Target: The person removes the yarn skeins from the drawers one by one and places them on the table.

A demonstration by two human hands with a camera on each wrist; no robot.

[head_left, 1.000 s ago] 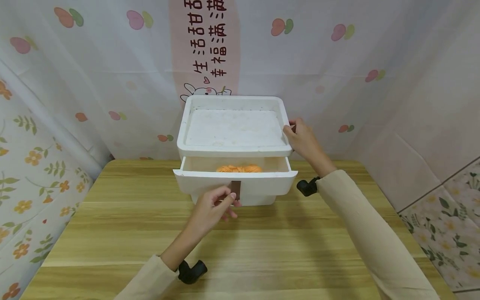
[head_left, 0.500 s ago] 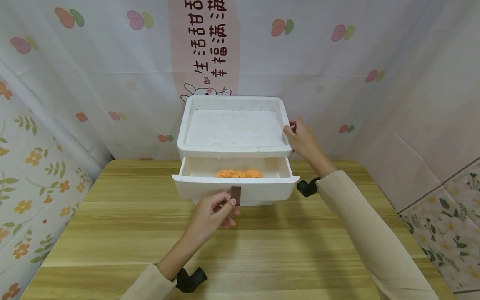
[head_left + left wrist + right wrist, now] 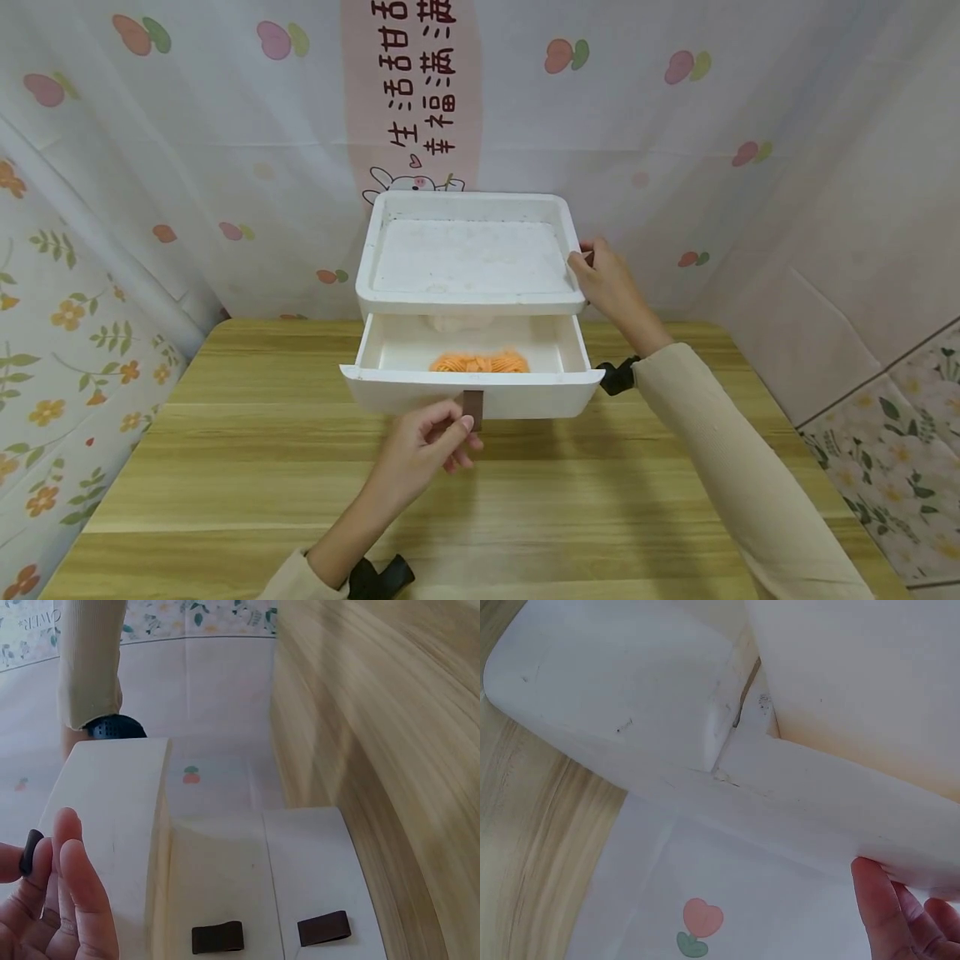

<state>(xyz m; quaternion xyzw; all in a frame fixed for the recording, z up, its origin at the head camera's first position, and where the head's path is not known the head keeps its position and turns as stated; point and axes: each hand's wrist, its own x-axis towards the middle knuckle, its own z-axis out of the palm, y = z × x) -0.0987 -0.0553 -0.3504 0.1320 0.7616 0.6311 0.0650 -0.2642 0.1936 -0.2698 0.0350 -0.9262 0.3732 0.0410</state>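
Note:
A small white drawer cabinet [image 3: 468, 258] stands at the back of the table, its top drawer [image 3: 540, 402] pulled out. Inside lies a bundle of orange yarn [image 3: 480, 362], partly hidden by the drawer front. My left hand [image 3: 427, 446] pinches the brown pull tab [image 3: 472, 410] between thumb and finger; the left wrist view shows the same tab [image 3: 31, 851] from the side. At the right rim of the cabinet top, my right hand [image 3: 609, 279] grips the edge, its thumb over the rim. In the right wrist view its fingers [image 3: 877, 904] touch the cabinet's side.
Below the pulled drawer, two shut drawers with brown tabs [image 3: 217, 937] show in the left wrist view. The wooden table [image 3: 262, 458] spreads in front of the cabinet. A patterned curtain [image 3: 637, 125] hangs close behind, and more printed cloth [image 3: 82, 333] hangs at the sides.
My left hand has drawn the top drawer further out toward me, so more of its inside and the orange yarn shows. My right hand stays on the cabinet's rim.

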